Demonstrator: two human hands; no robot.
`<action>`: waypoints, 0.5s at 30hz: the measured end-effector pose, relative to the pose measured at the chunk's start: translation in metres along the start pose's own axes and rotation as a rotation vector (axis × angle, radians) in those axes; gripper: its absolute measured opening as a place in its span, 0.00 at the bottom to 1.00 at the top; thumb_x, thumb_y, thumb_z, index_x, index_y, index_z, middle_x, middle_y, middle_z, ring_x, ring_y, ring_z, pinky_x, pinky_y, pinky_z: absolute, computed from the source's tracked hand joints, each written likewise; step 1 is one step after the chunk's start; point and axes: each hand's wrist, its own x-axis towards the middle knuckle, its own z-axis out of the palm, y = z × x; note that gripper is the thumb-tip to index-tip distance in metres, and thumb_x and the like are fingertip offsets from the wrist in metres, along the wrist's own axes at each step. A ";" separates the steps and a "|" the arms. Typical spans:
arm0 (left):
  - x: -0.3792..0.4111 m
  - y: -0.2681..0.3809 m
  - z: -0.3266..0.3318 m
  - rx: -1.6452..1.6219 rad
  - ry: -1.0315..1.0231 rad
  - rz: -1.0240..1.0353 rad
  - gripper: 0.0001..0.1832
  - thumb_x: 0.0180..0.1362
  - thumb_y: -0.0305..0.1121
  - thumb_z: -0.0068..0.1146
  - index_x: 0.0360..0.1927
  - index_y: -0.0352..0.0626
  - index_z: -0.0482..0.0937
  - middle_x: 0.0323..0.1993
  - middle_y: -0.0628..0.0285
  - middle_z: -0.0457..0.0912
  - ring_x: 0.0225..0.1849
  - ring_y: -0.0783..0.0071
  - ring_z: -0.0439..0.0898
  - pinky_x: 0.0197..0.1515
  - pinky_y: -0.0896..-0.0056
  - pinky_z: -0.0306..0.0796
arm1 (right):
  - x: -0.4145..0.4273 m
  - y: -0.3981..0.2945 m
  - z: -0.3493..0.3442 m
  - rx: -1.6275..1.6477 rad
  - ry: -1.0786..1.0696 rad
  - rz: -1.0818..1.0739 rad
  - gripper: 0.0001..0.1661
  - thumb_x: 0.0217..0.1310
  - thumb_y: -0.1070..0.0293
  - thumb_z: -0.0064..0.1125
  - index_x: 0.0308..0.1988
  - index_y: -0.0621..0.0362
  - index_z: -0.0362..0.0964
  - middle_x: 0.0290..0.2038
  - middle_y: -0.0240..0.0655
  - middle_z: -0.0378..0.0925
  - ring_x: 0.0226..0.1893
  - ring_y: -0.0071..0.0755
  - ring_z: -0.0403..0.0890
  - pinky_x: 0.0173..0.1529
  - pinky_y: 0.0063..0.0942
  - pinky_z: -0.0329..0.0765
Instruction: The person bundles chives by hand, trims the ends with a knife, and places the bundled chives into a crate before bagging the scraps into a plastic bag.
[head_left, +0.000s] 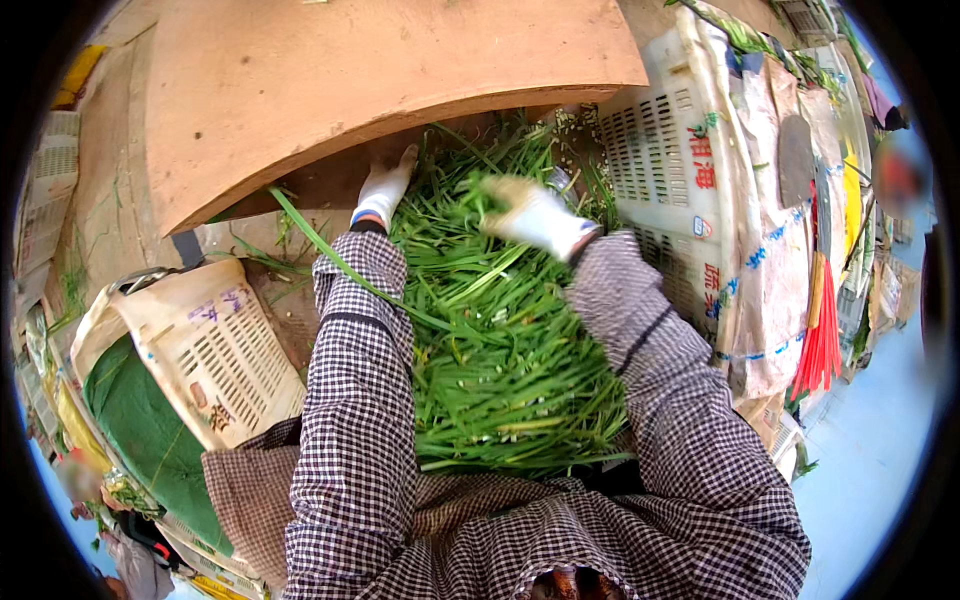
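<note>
A heap of long green leaves with pale stems, like Chinese chives (517, 382), lies before me, from my lap to beneath a wooden board (390, 52). My left hand (388, 184), in a white glove, is at the heap's far left side under the board's edge. Its fingers are in shadow, so their grip is unclear. Over the far part of the heap, my right hand (534, 216), also gloved, is blurred by motion. A small tuft of green leaves (474, 196) shows in its fingers. One long leaf (337, 259) lies across my left sleeve.
White plastic crates (652, 150) stand at right, partly draped with sacking (765, 300). Red strips (819, 330) and a wooden-handled tool (816, 289) hang there. At left is another crate (240, 352) beside green sheeting (154, 420). Blurred people are at both rims.
</note>
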 end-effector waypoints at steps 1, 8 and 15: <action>-0.006 0.021 0.000 -0.009 -0.005 -0.007 0.51 0.59 0.68 0.41 0.73 0.39 0.45 0.67 0.43 0.62 0.68 0.51 0.62 0.71 0.63 0.51 | 0.004 0.021 -0.020 0.217 0.062 0.028 0.44 0.59 0.46 0.59 0.67 0.55 0.55 0.65 0.46 0.62 0.67 0.48 0.62 0.70 0.41 0.58; -0.059 0.084 0.075 0.562 -0.098 0.299 0.28 0.67 0.49 0.34 0.64 0.45 0.67 0.64 0.55 0.70 0.66 0.61 0.67 0.73 0.51 0.45 | 0.136 0.119 0.002 0.687 0.235 0.316 0.59 0.54 0.30 0.55 0.68 0.66 0.50 0.66 0.54 0.58 0.67 0.53 0.61 0.70 0.40 0.57; -0.143 0.051 0.096 0.471 -0.173 0.709 0.13 0.61 0.37 0.48 0.39 0.44 0.82 0.40 0.51 0.83 0.42 0.52 0.81 0.51 0.56 0.73 | 0.042 0.022 0.049 0.031 -0.059 -0.252 0.27 0.67 0.43 0.42 0.55 0.45 0.75 0.56 0.37 0.75 0.57 0.41 0.74 0.64 0.32 0.67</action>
